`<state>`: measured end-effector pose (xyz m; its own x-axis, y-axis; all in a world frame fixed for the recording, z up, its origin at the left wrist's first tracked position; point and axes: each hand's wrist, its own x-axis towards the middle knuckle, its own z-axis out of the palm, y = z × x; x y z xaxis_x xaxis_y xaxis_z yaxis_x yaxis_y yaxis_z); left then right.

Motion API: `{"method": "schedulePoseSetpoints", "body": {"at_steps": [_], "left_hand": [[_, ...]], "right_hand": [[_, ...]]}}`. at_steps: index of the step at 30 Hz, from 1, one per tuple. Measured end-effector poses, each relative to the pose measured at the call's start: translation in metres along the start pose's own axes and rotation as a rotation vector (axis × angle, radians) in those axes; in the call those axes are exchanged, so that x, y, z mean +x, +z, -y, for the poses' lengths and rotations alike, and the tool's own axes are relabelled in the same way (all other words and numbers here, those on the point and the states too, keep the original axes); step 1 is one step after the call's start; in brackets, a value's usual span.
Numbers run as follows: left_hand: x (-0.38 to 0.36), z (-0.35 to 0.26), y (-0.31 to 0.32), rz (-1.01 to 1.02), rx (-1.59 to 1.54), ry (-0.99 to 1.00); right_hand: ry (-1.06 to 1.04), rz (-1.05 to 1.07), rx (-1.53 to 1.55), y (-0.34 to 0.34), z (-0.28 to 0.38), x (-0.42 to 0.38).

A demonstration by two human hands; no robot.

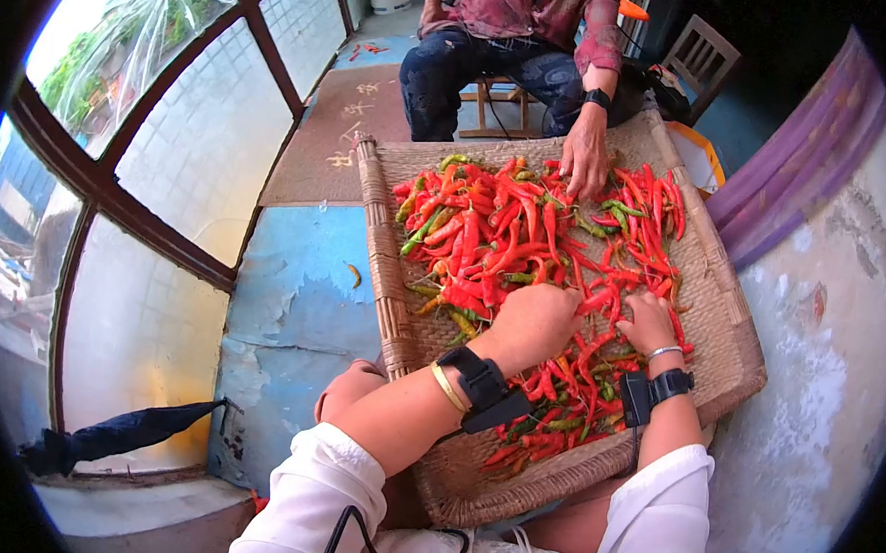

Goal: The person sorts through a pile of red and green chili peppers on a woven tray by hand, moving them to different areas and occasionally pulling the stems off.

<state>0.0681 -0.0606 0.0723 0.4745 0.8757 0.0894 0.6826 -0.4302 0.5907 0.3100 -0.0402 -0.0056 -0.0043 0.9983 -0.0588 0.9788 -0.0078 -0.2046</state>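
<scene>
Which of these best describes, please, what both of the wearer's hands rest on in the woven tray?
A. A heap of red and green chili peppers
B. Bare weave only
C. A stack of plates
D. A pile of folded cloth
A: the left hand and right hand both lie on the chili peppers heaped in the woven tray.

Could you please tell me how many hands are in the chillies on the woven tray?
3: the left hand and right hand at the near side, and another person's hand at the far edge. Others may be hidden.
</scene>
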Motion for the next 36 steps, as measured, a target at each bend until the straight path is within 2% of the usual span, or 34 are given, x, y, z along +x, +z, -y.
{"method": "schedulePoseSetpoints", "body": {"at_steps": [3, 8, 11, 16, 22, 23, 24, 26, 28, 31, 36], "left_hand": [[0.002, 0.007, 0.003, 0.013, 0.084, -0.073], [0.004, 0.01, 0.002, -0.035, 0.133, -0.058], [0.005, 0.007, -0.005, 0.001, 0.137, -0.076], [0.009, 0.014, -0.011, -0.077, 0.219, -0.173], [0.011, 0.023, -0.017, -0.1, 0.273, -0.182], [0.011, 0.023, -0.018, -0.109, 0.273, -0.186], [0.011, 0.023, -0.018, -0.121, 0.271, -0.19], [0.01, 0.02, -0.02, -0.126, 0.274, -0.203], [0.009, 0.02, -0.022, -0.11, 0.314, -0.239], [0.008, 0.026, -0.022, -0.074, 0.328, -0.222], [0.007, 0.021, -0.022, -0.068, 0.339, -0.22]], "right_hand": [[-0.223, -0.022, -0.174, 0.011, -0.012, 0.004], [-0.227, -0.091, -0.188, 0.008, -0.008, 0.001], [-0.163, -0.046, -0.187, 0.001, 0.002, -0.002], [-0.129, 0.005, -0.187, -0.002, 0.001, 0.0], [-0.051, -0.084, 0.095, -0.013, -0.009, 0.004], [-0.022, -0.033, 0.161, -0.018, -0.011, 0.006], [-0.022, -0.034, 0.154, -0.018, -0.015, 0.008], [-0.012, -0.267, 0.053, -0.019, -0.021, 0.015], [0.023, -0.234, 0.006, -0.027, -0.021, 0.025], [0.023, -0.302, -0.089, -0.027, -0.025, 0.044], [0.173, -0.184, -0.06, -0.017, -0.024, 0.087]]}}
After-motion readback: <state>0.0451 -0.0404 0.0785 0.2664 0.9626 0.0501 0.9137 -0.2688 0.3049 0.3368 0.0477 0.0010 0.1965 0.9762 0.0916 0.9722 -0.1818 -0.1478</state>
